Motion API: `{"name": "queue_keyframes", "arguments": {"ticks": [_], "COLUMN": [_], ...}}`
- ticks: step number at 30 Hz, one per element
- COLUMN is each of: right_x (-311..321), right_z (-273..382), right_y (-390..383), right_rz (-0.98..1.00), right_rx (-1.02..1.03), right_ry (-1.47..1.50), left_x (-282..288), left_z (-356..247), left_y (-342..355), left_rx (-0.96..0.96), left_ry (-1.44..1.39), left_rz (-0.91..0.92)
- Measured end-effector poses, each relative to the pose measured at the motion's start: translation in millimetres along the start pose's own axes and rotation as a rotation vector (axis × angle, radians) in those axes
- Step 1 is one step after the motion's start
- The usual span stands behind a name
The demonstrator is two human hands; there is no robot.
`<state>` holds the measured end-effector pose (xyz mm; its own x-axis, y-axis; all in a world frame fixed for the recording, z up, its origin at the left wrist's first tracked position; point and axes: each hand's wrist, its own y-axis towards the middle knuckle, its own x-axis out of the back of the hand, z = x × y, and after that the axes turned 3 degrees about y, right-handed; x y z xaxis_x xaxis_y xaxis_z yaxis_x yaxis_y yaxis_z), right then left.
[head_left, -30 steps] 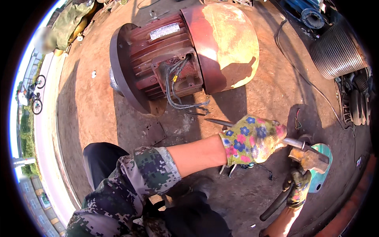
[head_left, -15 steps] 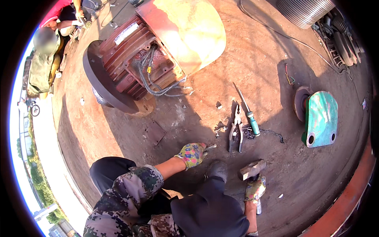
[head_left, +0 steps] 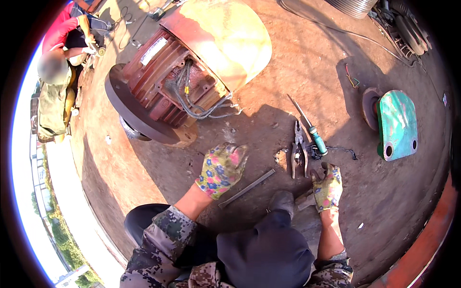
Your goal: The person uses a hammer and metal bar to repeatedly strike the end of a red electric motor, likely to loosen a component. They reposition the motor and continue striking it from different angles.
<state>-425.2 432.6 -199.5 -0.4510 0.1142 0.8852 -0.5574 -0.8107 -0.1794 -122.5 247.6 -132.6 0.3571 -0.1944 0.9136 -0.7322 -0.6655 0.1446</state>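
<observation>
My left hand [head_left: 222,169], in a floral glove, is loosely bent and open above the ground, just below the motor's hanging wires [head_left: 192,103]. Beneath it and to the right lies a metal bar [head_left: 247,187]. My right hand [head_left: 327,191] has its gloved fingers apart, with a hammer [head_left: 303,200] on the ground partly hidden behind it. Above that hand lie pliers [head_left: 298,148] and a green-handled screwdriver [head_left: 318,140]. The red motor [head_left: 152,86] rests on its side at upper centre, with a dark flange and a large, pale, paint-patched end cover.
A green plate [head_left: 398,124] attached to a disc stands at right. Cables [head_left: 336,36] cross toward a ribbed cylinder [head_left: 349,6] and metal parts [head_left: 408,31]. At upper left a co-worker [head_left: 67,36] in red bends over work. A red edge [head_left: 432,230] borders the lower right.
The bar and hammer that my hands held are down on the ground. My left hand has moved up toward the motor, and my right hand has risen off the hammer with fingers apart.
</observation>
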Motion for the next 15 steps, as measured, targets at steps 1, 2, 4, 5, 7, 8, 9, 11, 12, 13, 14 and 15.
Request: {"name": "queue_keyframes", "arguments": {"ticks": [1, 2, 4, 5, 7, 8, 9, 11, 12, 13, 14, 15], "right_x": [6, 7, 8, 5, 7, 8, 9, 11, 11, 7, 0, -5], "right_z": [-11, -21, -41, -48, -53, -52, -49, -35, -27, -17, -7, -2], "right_y": [-21, -43, -82, -96, -116, -116, -108, -82, -62, -38, -11, 18], "right_rz": [-0.023, -0.068, -0.014, 0.022, 0.133, 0.126, 0.125, 0.078, -0.040, -0.129, -0.164, -0.176], "right_rx": [-0.023, -0.086, -0.191, -0.325, -0.133, -0.118, -0.111, -0.196, -0.090, -0.039, -0.030, 0.079], "right_ry": [0.034, 0.064, -0.041, 0.179, -0.331, -0.255, -0.191, -0.089, 0.023, 0.126, 0.130, 0.012], "left_x": [29, 56, 108, 129, 144, 149, 150, 148, 144, 141, 140, 139], "left_z": [7, 16, 45, 57, 76, 82, 86, 91, 92, 93, 93, 93], "left_y": [8, 15, 29, 33, 42, 44, 45, 46, 48, 49, 48, 47], "left_rx": [-0.047, -0.089, 0.000, 0.090, 0.100, 0.131, 0.116, 0.031, 0.104, 0.110, 0.122, 0.132], "left_ry": [0.105, 0.229, 0.283, 0.388, 0.528, 0.592, 0.616, 0.646, 0.693, 0.709, 0.731, 0.758], "left_rz": [-0.147, -0.334, -0.444, -0.409, -0.361, -0.329, -0.304, -0.276, -0.265, -0.258, -0.254, -0.251]}}
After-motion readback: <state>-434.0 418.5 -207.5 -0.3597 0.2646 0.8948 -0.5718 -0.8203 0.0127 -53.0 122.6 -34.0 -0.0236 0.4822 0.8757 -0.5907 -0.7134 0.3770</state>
